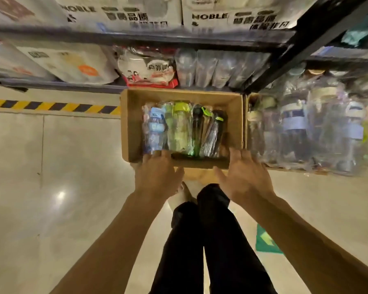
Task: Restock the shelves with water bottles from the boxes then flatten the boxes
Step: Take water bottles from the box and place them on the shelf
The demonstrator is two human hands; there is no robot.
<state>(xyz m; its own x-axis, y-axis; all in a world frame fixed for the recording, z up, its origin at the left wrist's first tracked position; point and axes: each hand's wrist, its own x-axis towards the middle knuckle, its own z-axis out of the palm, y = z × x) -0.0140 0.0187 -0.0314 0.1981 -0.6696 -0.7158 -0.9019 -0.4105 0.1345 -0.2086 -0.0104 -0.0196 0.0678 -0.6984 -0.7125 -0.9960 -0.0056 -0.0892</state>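
Head view: centre frame, cardboard box (pixel 235 124) holds wrapped bottles (pixel 179 128); left hand (pixel 155 175) and right hand (pixel 245 175) at its near rim, fingers straight, holding nothing.

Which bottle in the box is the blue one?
The blue bottle lies farthest left in the cardboard box, by the left hand; beside it come a green bottle and dark bottles.

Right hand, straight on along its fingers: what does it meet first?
Most likely the cardboard box: the right hand has straight fingers aimed at its near right corner, beside the dark bottles. Height above the rim is unclear, so it could pass over into the box.
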